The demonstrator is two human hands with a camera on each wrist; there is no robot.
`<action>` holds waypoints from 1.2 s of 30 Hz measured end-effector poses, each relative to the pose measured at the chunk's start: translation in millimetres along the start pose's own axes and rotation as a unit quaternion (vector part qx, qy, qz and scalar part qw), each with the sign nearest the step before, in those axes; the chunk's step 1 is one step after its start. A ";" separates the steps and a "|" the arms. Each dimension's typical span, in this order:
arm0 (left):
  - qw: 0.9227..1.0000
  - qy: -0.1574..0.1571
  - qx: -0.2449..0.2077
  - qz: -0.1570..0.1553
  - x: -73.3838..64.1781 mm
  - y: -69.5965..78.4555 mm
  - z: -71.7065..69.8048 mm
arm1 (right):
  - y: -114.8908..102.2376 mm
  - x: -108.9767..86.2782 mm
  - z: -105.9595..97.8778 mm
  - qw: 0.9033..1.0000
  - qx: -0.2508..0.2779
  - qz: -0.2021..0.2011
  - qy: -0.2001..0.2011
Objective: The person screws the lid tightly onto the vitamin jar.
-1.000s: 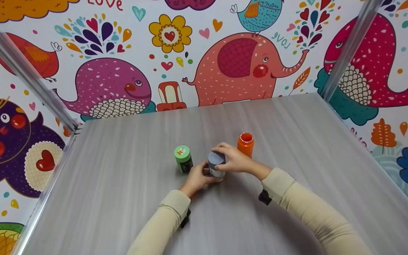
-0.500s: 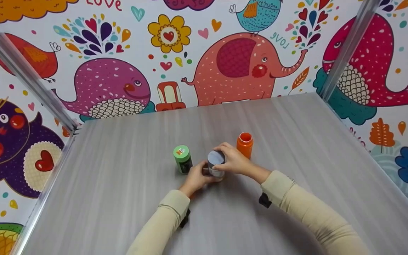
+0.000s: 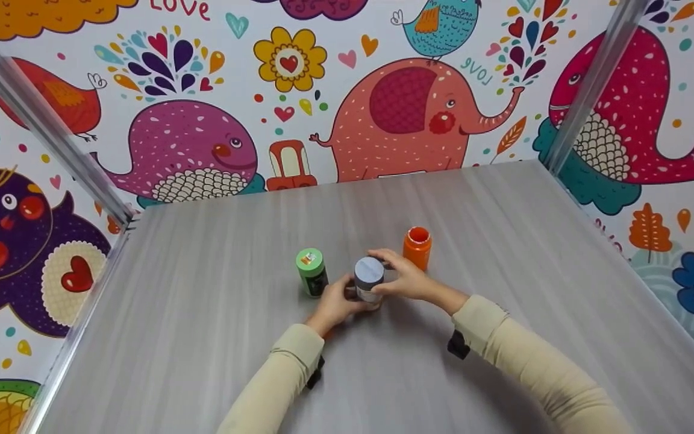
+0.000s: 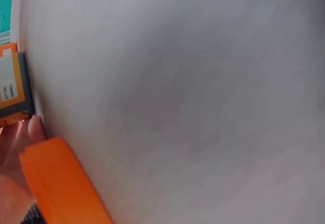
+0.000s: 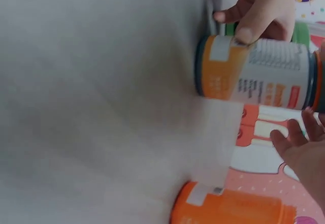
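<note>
A jar with a grey lid [image 3: 369, 270] stands upright mid-table. Its orange and white label [image 5: 259, 71] shows in the right wrist view. My left hand [image 3: 334, 306] grips the lower body, thumb pressed along the label. My right hand [image 3: 413, 280] is beside the lid with fingers spread loosely, one fingertip right at the lid's edge in the right wrist view. A green-lidded dark jar [image 3: 312, 272] stands left of the held jar. To its right is an orange jar [image 3: 417, 248] with an uncovered mouth. An orange piece [image 4: 68, 183] lies near my left wrist.
The grey wood-grain table [image 3: 214, 289] runs back to a brightly printed wall [image 3: 299, 120]. Metal posts [image 3: 594, 90] rise at the back corners. Both jars beside the held one stand close to my hands.
My right hand has loosened around the lid and shifted slightly right and toward me, leaving more of the lid top showing. My left hand stays on the jar.
</note>
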State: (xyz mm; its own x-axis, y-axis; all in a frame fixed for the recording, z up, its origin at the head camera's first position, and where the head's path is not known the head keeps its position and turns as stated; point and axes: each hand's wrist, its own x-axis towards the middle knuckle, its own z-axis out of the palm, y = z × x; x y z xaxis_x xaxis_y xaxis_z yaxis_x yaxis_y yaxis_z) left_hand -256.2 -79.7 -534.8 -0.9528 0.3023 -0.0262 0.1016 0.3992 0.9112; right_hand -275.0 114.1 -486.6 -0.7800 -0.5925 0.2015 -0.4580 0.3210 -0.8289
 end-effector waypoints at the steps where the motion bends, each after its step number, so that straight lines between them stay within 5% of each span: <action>1: 1.000 0.001 0.000 0.000 -0.1 0.0 0.1 | 2.1 -0.5 -0.2 1.000 0.007 -0.001 -0.001; 6: 1.000 0.002 -0.009 -0.008 0.4 0.0 1.5 | 0.4 -2.1 0.3 0.999 0.040 0.005 0.002; 12: 1.000 0.001 -0.024 -0.008 -3.1 6.8 0.4 | -29.2 -6.0 -4.4 0.999 0.046 0.017 0.004; 19: 1.000 0.003 -0.020 0.000 -0.5 0.4 1.5 | 3.5 -0.3 2.7 0.999 0.026 0.010 0.024; 28: 1.000 0.005 -0.008 0.001 -0.5 1.0 1.2 | 4.7 -2.2 6.4 0.999 -0.006 -0.031 0.040; 36: 1.000 0.008 -0.009 0.011 -0.9 0.2 0.9 | 1.5 -1.3 11.9 0.996 -0.018 -0.012 0.085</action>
State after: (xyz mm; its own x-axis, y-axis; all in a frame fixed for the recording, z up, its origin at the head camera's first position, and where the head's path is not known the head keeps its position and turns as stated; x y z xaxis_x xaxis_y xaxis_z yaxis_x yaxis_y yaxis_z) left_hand -255.0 -79.1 -534.9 -0.9547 0.2974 0.0010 0.1182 0.3764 0.9189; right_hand -269.6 106.5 -494.3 -0.8284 -0.4672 0.3090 -0.4900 0.3373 -0.8038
